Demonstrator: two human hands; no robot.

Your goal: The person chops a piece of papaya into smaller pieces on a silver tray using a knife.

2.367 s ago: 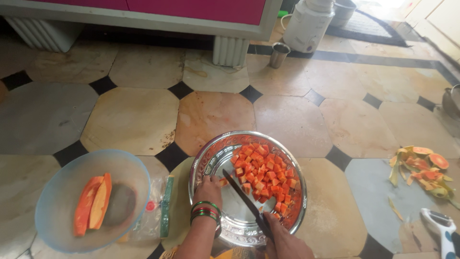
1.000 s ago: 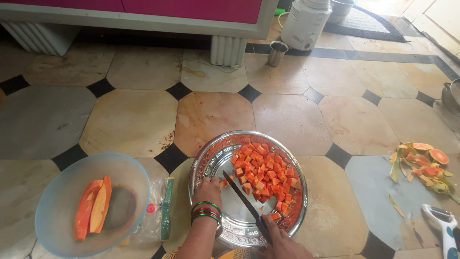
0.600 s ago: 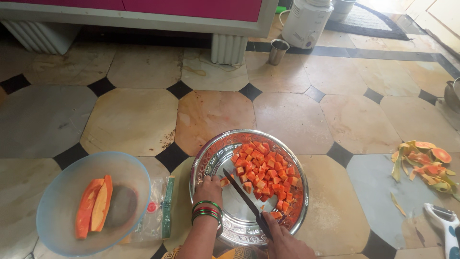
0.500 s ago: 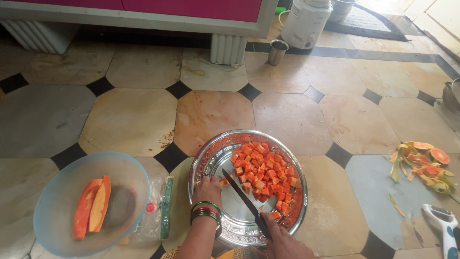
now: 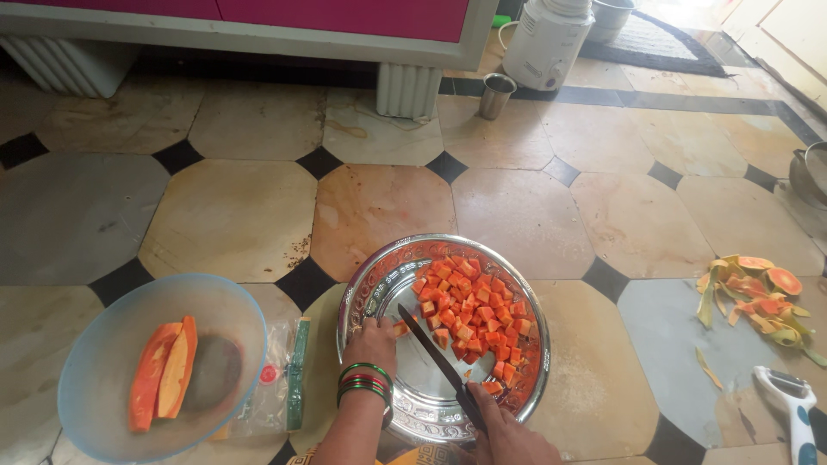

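Observation:
A round steel plate (image 5: pixel 379 288) sits on the tiled floor, heaped with several orange papaya cubes (image 5: pixel 469 312) on its right half. My left hand (image 5: pixel 372 343), with green and red bangles on the wrist, rests on the plate's left part and pinches a small papaya piece (image 5: pixel 401 328). My right hand (image 5: pixel 508 435) grips the handle of a dark-bladed knife (image 5: pixel 429 347); the blade slants up-left across the plate, its tip right beside the piece under my left fingers.
A pale blue bowl (image 5: pixel 95 362) with two long papaya slices (image 5: pixel 164 375) stands at the left, a clear plastic bag (image 5: pixel 280 379) beside it. Papaya peels (image 5: pixel 758 297) and a white peeler (image 5: pixel 797 413) lie at the right. A steel cup (image 5: pixel 497 95) and white appliance (image 5: pixel 547 43) stand far back.
The knife and both hands have stayed over the plate with only small shifts; my left hand still holds a piece near the blade. The cube pile looks the same.

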